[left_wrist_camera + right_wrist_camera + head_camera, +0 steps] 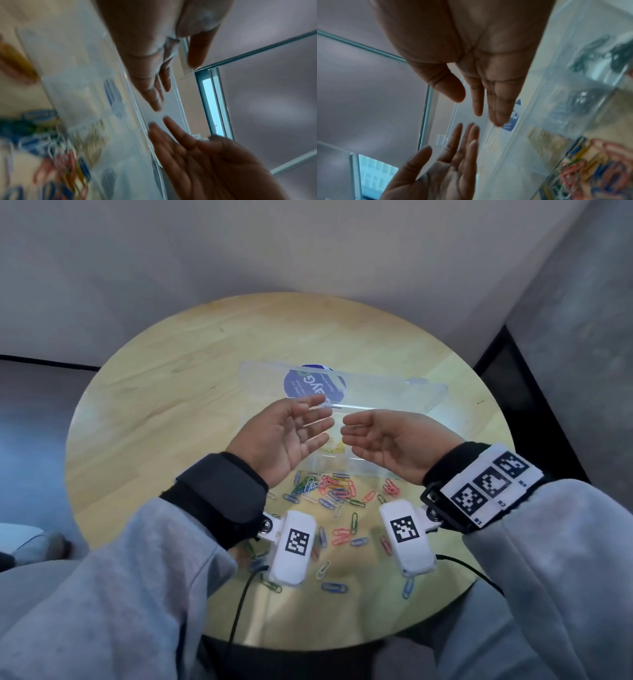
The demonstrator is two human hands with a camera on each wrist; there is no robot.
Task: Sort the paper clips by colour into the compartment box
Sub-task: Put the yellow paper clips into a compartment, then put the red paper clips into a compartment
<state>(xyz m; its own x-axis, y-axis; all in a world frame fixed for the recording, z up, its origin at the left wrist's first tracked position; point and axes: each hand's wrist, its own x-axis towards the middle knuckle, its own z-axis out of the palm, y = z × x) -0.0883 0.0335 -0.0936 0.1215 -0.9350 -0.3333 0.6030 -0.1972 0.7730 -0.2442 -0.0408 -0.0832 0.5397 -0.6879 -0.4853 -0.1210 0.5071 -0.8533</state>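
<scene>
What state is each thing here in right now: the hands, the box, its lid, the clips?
left hand: open, palm up, holding nothing.
right hand: open, holding nothing.
compartment box: open; some yellow clips inside.
lid: raised behind the hands.
paper clips: loose, mixed colours, scattered on the table.

A round light-wood table [178,378] stands against a plain pale wall [239,251]. Grey floor [30,405] lies left. A dark baseboard [534,392] runs right. A bright window [211,108] appears overhead.
</scene>
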